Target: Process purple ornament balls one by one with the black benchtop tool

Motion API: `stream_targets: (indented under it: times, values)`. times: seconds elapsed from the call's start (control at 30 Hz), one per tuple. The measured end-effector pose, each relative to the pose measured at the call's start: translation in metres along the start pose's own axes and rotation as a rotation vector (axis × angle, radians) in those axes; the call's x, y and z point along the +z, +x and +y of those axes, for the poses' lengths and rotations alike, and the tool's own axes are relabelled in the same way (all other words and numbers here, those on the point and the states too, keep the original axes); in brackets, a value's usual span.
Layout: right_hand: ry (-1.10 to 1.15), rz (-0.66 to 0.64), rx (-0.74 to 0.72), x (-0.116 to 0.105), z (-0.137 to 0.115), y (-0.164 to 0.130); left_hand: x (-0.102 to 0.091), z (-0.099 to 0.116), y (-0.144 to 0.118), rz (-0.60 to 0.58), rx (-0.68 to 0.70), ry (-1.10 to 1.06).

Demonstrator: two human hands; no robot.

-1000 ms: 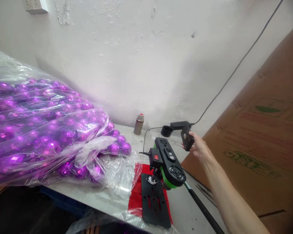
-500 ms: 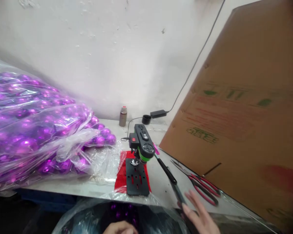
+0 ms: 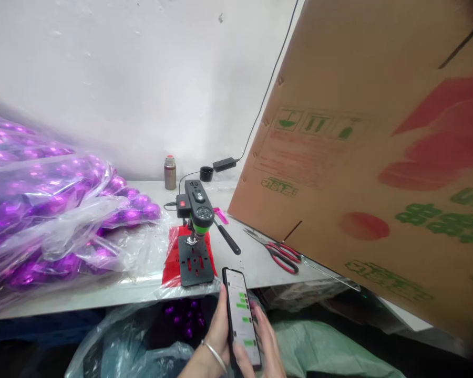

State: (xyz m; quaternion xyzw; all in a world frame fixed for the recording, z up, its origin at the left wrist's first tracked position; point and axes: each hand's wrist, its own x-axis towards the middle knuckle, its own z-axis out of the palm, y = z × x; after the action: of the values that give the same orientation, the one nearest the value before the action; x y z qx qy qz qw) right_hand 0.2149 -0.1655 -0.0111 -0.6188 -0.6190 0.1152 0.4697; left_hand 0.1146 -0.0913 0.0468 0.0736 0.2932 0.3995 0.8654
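A smartphone [image 3: 242, 317] with a lit chat screen is held low in front of me. My left hand [image 3: 216, 336], with a thin bracelet on the wrist, grips its left edge. My right hand [image 3: 266, 344] supports the right side, thumb over the lower screen. Beyond the phone, a small black and green bench drill [image 3: 195, 210] stands on a black slotted base on a red cloth at the table's front edge.
A clear bag of shiny purple baubles [image 3: 51, 210] fills the table's left. Red-handled scissors [image 3: 279, 252] lie right of the drill. A big cardboard box [image 3: 370, 157] leans at right. A small metal flask [image 3: 170, 172] and a power adapter [image 3: 224, 164] sit by the wall.
The view pulled back and dropped. My right hand left the adapter near the wall and came down to my lap. Both hands now hold a phone that was not visible before.
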Motion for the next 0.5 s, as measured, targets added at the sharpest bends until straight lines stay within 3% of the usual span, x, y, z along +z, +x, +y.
stream_targets:
  times: [0.13, 0.27, 0.4, 0.5]
  values:
    - [-0.082, -0.088, -0.218, -0.034, 0.004, 0.015, 0.010, 0.028, -0.009, 0.092, -0.043, -0.187]
    - [-0.155, -0.088, -0.432, -0.057, 0.001, 0.029, 0.017, 0.050, -0.016, 0.150, -0.015, -0.263]
    - [-0.163, -0.143, -0.649, -0.053, -0.009, 0.034, 0.013, 0.056, -0.017, 0.158, -0.013, -0.276]
    - [-0.114, -0.163, -0.608, -0.039, -0.015, 0.039, 0.009, 0.054, -0.016, 0.109, -0.040, -0.302]
